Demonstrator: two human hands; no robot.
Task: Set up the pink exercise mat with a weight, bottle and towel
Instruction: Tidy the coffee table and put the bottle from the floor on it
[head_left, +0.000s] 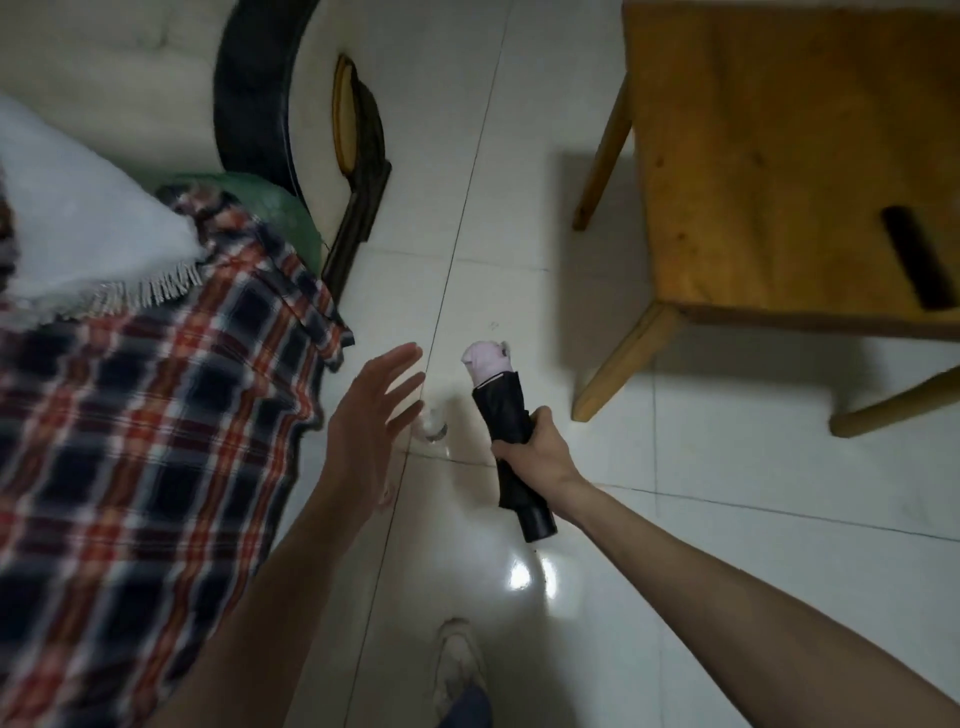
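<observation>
My right hand (535, 441) grips a rolled pink mat (485, 361) inside a black sleeve (506, 436); the pink end pokes out of the top and the black end points down toward me. My left hand (371, 415) hovers just left of it, palm open and fingers spread, holding nothing. A clear bottle (432, 423) lies on the white tiled floor between the two hands, partly hidden by my left fingers. A white fringed towel (78, 228) rests on the plaid blanket at the left. No weight is visible.
A sofa draped in a red, navy and white plaid blanket (156, 441) fills the left side. A wooden table (779, 156) stands at the upper right, a dark item (917, 265) on top. My shoe (457, 670) is at the bottom centre. Glossy floor tiles (727, 519) lie between.
</observation>
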